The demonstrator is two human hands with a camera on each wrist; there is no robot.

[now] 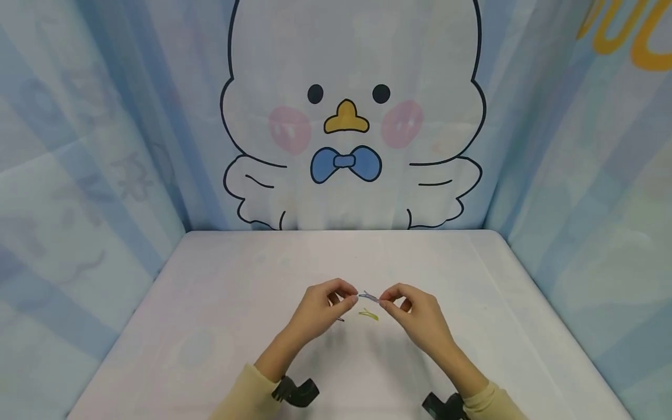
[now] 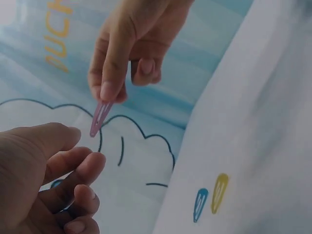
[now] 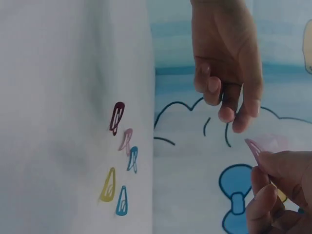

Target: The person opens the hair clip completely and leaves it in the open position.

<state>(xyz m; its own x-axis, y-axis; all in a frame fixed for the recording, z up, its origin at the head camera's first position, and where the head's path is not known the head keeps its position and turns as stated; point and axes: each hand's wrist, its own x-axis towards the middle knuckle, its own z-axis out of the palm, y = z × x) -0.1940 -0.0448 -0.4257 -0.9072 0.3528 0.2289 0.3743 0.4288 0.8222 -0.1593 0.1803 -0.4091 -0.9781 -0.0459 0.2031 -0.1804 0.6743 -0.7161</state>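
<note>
A pink snap hair clip (image 2: 100, 117) is pinched by its wide end between thumb and fingers of my right hand (image 1: 417, 312). Its narrow tip points toward my left hand (image 1: 320, 306). In the left wrist view, the left thumb and fingers stand apart with a gap between them, just short of that tip. Below the hands, a yellow hair clip (image 3: 108, 185) lies on the white table next to a blue hair clip (image 3: 122, 201).
More clips lie in the same group: a second blue clip (image 3: 132, 160), another pink clip (image 3: 126, 141) and a dark red clip (image 3: 117, 118). Printed curtains (image 1: 346, 198) stand along the table's back edge and both sides.
</note>
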